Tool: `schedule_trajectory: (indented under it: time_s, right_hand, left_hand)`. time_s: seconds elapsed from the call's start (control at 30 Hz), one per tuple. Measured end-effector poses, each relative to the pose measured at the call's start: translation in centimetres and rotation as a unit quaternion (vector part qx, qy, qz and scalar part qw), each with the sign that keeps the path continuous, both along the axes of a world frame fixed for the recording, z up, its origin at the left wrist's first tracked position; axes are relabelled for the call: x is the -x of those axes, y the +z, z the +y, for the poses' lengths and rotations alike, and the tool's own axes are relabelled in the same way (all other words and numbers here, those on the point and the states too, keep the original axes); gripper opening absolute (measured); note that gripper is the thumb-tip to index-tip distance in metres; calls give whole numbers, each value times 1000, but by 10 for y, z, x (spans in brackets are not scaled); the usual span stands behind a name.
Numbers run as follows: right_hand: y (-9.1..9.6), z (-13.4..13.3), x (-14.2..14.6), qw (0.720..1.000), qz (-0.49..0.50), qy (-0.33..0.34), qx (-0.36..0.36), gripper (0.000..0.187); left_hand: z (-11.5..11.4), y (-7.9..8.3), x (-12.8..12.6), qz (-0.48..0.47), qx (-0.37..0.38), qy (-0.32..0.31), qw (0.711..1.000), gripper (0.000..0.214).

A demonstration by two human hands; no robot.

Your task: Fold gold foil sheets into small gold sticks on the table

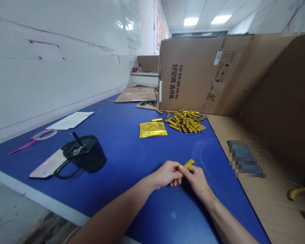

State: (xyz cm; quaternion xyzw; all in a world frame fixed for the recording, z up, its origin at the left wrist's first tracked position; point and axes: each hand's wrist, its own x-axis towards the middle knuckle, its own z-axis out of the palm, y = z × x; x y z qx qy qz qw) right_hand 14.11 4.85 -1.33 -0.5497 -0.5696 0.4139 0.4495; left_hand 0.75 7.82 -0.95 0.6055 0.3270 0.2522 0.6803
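My left hand (168, 174) and my right hand (197, 182) meet over the near part of the blue table (127, 149). Between their pinched fingertips is a small strip of gold foil (189, 163), its far end sticking out past my right fingers. The near end is covered by my fingers. Beyond the hands lies a flat, crinkled gold foil packet (153, 129). Behind it to the right is a loose pile of small gold foil tubes (184, 121), with a single gold tube (156, 119) by the packet's back edge.
At the left, a black lidded mug (87, 154) with a straw stands partly over a pale pink flat item (48, 165). Near the wall are white paper (71, 120) and a pink-and-clear strap (38, 138). A large cardboard box (193, 74) borders the back right; a banana (296, 193) lies far right.
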Motion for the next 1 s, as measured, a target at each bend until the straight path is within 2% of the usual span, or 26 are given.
schedule_trajectory:
  time_s: [0.07, 0.13, 0.3, 0.43, 0.5, 0.57, 0.63, 0.7, 0.8, 0.87, 1.0]
  right_hand:
    - [-1, 0, 0, 1000, -1, 20, 1, 43]
    - [-2, -1, 0, 1000, 19, 8, 2, 44]
    - [-2, 0, 1, 987, 113, -110, 17, 42]
    - [-1, 1, 0, 977, 152, -148, 11, 42]
    - [-1, 0, -1, 980, 142, -138, 8, 41]
    - [-1, -1, 0, 989, 113, -99, 8, 41]
    - [-1, -3, 2, 997, 63, -36, 13, 40]
    - [-1, -5, 4, 1000, 8, 26, 14, 39]
    - [-4, -8, 8, 997, -49, 62, -1, 38]
    - [-7, -8, 9, 997, -59, 50, -13, 37]
    - [-8, -7, 9, 999, -22, 24, -26, 37]
  left_hand:
    - [-1, 0, 0, 5, -6, -9, 1000, 10]
    - [-1, 2, 0, 9, -10, -17, 1000, 14]
    - [-2, 10, 6, 27, 0, -45, 999, 22]
    - [2, 13, 12, 40, 6, -55, 998, 25]
    - [7, 11, 13, 31, 3, -14, 999, 28]
    - [14, 8, 14, 5, 2, 69, 998, 28]
    - [19, 6, 13, -38, 11, 154, 987, 27]
    - [21, 4, 12, -83, 27, 212, 973, 26]
    - [18, 3, 7, -135, 60, 272, 951, 28]
    - [12, 2, 2, -163, 90, 276, 943, 30]
    - [0, 0, -9, -181, 102, 199, 958, 29]
